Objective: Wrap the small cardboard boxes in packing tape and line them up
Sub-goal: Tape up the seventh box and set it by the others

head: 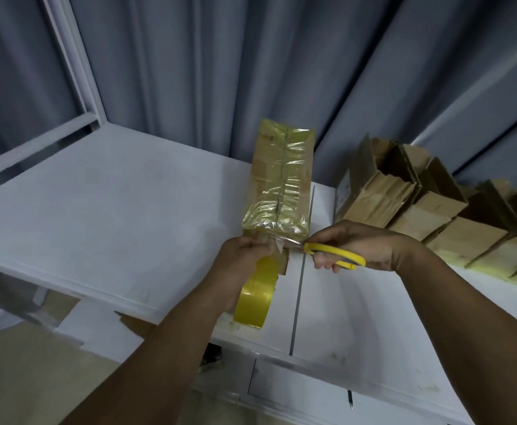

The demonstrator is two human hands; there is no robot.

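Head view, looking down over a white counter (pixel 104 210). At far left a white window frame (pixel 76 75) is standing past the counter's back left corner, and a grey curtain (pixel 220 72) is hanging along the whole back edge. Tan floor (pixel 21 381) is showing below the counter's near left edge.

Left hand (pixel 245 256) is reaching in near the middle of the near edge. Its grip is clamped on the tape roll (pixel 257 296), which is sitting under the palm. The fingertips are pinching a clear tape strip (pixel 277 242) drawn off the roll. The strip is running up to the near end of the wrapped boxes (pixel 281 185). These are lying end to end in one line, glossy with yellowish tape, and stretching from the hands toward the back edge.

A dark seam (pixel 300 286) is running front to back just right of that line.

Right hand (pixel 364 246) is coming in from the right, its grip clamped round the yellow handles of the scissors (pixel 334 254). The blade tips are meeting the strip just beside the nearest box. Cannot tell how far the blades are parted.

Unwrapped boxes (pixel 419 204) are crowding the counter's back right corner, flaps up, leaning against one another.
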